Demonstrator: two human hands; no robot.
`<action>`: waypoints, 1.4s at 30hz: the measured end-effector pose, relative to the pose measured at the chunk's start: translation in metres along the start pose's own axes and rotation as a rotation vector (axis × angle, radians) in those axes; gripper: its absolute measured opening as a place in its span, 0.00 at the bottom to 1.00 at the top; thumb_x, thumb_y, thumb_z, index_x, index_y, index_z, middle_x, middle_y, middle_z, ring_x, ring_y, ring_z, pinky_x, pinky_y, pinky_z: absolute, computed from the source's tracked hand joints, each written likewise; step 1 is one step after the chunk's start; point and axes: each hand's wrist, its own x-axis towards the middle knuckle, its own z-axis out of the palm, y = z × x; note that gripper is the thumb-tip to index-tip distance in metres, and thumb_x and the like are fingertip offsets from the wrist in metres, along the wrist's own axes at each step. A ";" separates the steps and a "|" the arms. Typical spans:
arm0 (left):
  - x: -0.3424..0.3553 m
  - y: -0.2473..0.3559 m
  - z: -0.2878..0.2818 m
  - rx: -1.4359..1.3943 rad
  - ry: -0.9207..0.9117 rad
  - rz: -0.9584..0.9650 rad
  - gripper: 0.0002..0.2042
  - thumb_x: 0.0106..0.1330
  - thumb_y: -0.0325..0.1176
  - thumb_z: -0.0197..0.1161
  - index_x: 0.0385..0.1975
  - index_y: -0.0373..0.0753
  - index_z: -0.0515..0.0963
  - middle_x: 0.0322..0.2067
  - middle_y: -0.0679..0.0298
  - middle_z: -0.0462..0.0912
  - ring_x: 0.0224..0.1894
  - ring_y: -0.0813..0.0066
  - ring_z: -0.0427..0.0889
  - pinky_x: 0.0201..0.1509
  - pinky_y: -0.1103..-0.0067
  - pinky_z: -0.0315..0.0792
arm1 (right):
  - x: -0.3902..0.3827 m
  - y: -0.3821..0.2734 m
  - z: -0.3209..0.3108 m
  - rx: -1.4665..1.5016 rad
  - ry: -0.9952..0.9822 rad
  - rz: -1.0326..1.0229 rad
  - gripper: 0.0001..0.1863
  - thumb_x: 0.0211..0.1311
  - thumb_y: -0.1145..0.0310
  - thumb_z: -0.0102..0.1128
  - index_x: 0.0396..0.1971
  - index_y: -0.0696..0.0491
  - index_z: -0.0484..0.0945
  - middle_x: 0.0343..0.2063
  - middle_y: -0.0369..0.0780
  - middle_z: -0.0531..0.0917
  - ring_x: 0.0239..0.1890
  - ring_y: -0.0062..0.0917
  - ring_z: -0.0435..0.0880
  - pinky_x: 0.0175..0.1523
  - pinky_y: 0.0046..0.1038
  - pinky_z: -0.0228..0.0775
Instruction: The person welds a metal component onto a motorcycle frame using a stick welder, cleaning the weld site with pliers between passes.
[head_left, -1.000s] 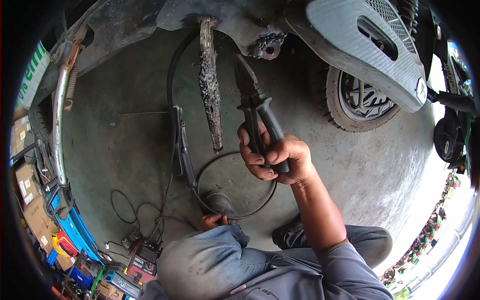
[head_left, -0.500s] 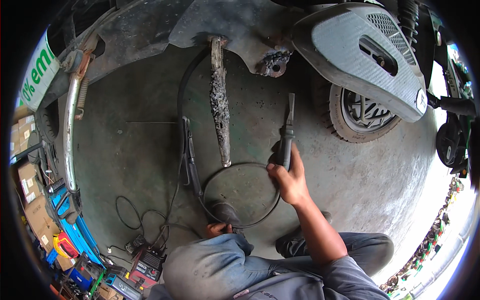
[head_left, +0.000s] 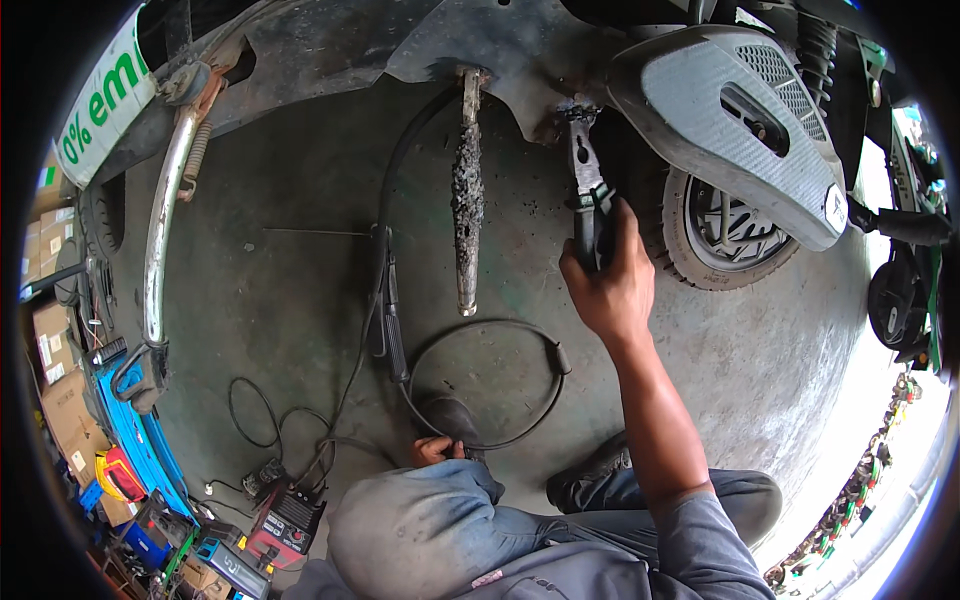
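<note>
My right hand (head_left: 615,290) is wrapped round the dark handles of a pair of pliers (head_left: 584,165). The jaws reach up to a rusty, roughly welded bracket (head_left: 578,103) on the vehicle's dark underside; whether they grip it I cannot tell. Left of the pliers, a metal bar (head_left: 467,190) crusted with lumpy weld hangs down from the same underside. Low in the view, my left hand (head_left: 438,450) has curled fingers beside my dark shoe (head_left: 448,420), partly behind my knee. What it holds, if anything, is hidden.
A welding electrode holder (head_left: 392,335) with a thin rod (head_left: 315,232) lies on the floor, its cable (head_left: 480,322) looped. A red welding machine (head_left: 283,530) sits lower left. A silver side stand (head_left: 165,230) is at left, a wheel (head_left: 735,225) and grey cover (head_left: 720,120) at right.
My right hand has moved forward and turned the pliers, bringing their jaws up to the bracket. The view has shifted slightly. My left hand stays by the shoe.
</note>
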 end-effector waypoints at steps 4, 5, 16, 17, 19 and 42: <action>0.034 0.032 -0.007 -0.069 0.164 0.101 0.17 0.42 0.33 0.70 0.08 0.40 0.65 0.09 0.57 0.65 0.12 0.59 0.65 0.19 0.68 0.60 | -0.034 -0.006 -0.003 0.165 0.048 0.120 0.34 0.47 0.67 0.67 0.55 0.60 0.62 0.29 0.47 0.78 0.27 0.34 0.77 0.35 0.32 0.71; 0.037 0.040 -0.006 -0.059 0.260 0.102 0.17 0.42 0.34 0.71 0.08 0.40 0.66 0.09 0.57 0.66 0.12 0.59 0.66 0.19 0.69 0.61 | -0.053 0.005 0.002 0.223 0.117 0.168 0.34 0.49 0.67 0.66 0.55 0.61 0.62 0.28 0.45 0.77 0.27 0.30 0.74 0.36 0.30 0.69; 0.146 0.053 -0.084 -0.231 0.241 -0.040 0.11 0.60 0.30 0.65 0.19 0.34 0.73 0.12 0.66 0.70 0.16 0.82 0.66 0.20 0.80 0.60 | -0.155 0.070 -0.011 -0.759 -0.078 -0.090 0.28 0.54 0.63 0.61 0.55 0.57 0.68 0.38 0.50 0.81 0.41 0.41 0.82 0.47 0.35 0.73; 0.163 0.039 -0.084 -0.207 0.327 -0.088 0.08 0.57 0.30 0.68 0.25 0.35 0.74 0.18 0.65 0.73 0.21 0.79 0.69 0.24 0.80 0.63 | -0.156 0.066 -0.009 -0.534 -0.215 0.035 0.26 0.54 0.63 0.61 0.52 0.57 0.70 0.37 0.49 0.81 0.39 0.40 0.82 0.45 0.35 0.73; 0.205 0.043 -0.091 0.126 0.368 0.067 0.18 0.50 0.32 0.72 0.40 0.36 0.74 0.32 0.59 0.78 0.34 0.65 0.77 0.40 0.70 0.71 | -0.154 0.064 -0.001 -0.081 -0.462 0.282 0.21 0.54 0.64 0.62 0.48 0.56 0.75 0.34 0.47 0.82 0.35 0.37 0.83 0.42 0.33 0.75; 0.206 0.035 -0.114 -0.121 0.092 -0.076 0.14 0.66 0.33 0.59 0.49 0.34 0.74 0.30 0.55 0.82 0.33 0.64 0.81 0.41 0.73 0.74 | -0.137 0.008 -0.026 0.468 -0.843 1.165 0.16 0.54 0.65 0.62 0.38 0.54 0.68 0.20 0.37 0.73 0.14 0.22 0.72 0.17 0.28 0.64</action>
